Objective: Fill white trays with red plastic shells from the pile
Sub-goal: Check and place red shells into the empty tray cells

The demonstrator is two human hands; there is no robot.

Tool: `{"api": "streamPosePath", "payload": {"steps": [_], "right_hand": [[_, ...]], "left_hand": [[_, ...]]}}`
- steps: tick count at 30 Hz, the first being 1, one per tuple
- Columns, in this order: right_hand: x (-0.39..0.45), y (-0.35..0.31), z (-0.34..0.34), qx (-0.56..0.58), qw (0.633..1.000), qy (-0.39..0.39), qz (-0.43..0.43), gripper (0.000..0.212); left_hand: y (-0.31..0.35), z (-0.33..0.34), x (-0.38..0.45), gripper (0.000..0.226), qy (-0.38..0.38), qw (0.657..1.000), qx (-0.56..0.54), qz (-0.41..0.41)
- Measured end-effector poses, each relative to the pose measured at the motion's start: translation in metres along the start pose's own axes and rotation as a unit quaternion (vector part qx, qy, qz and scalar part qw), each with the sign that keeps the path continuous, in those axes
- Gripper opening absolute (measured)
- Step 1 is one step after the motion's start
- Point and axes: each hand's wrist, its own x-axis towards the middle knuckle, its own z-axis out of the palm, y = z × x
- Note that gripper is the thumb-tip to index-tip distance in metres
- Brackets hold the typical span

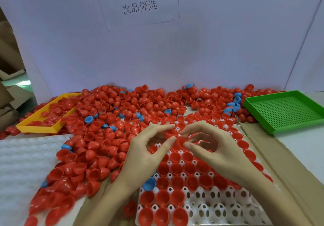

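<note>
Motion blur hid any grip: left hand and right hand hovered over the white tray, fingers curved and spread around a red shell, contact unclear, beside the shell pile.

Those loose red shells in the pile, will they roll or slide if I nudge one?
Probably. The red shells are rounded, glossy half-domes heaped at all angles, so a nudged one would likely roll or rock and shift its neighbours. They look thin and hollow, so probably very light. The shine suggests a slippery surface; gripping at the open rim seems safer.
</note>
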Motion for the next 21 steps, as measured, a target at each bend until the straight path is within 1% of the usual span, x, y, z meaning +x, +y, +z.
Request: {"api": "streamPosePath", "payload": {"steps": [1, 3, 6, 10, 13, 16, 18, 21], "right_hand": [[0.000, 0.000, 0.001, -0.014, 1.000, 0.012, 0.000, 0.017], [-0.001, -0.001, 0.003, -0.016, 0.999, 0.027, 0.008, 0.011], [-0.003, -0.005, 0.006, 0.029, 0.999, 0.029, 0.006, 0.020], [-0.004, -0.008, 0.009, 0.018, 1.000, 0.023, -0.004, 0.033], [-0.005, -0.009, 0.011, -0.016, 0.999, 0.019, -0.029, 0.032], [-0.005, -0.009, 0.015, -0.047, 0.997, 0.027, -0.050, 0.036], [-0.004, -0.008, 0.018, -0.058, 0.996, 0.044, -0.046, 0.035], [-0.005, -0.008, 0.023, -0.066, 0.995, 0.071, -0.034, 0.024]], "left_hand": [[0.000, 0.001, 0.000, 0.026, -0.007, 1.000, -0.005, -0.018], [-0.001, 0.003, -0.001, 0.022, -0.024, 0.999, -0.012, -0.047], [-0.002, 0.005, 0.000, 0.019, -0.044, 0.995, -0.037, -0.078], [-0.002, 0.005, 0.001, 0.029, -0.064, 0.992, -0.054, -0.098], [-0.003, 0.007, 0.002, 0.040, -0.074, 0.986, -0.093, -0.118], [-0.003, 0.007, 0.004, 0.047, -0.080, 0.978, -0.126, -0.145], [-0.002, 0.007, 0.005, 0.048, -0.091, 0.972, -0.145, -0.162], [-0.003, 0.006, 0.004, 0.056, -0.111, 0.971, -0.140, -0.159]]}}
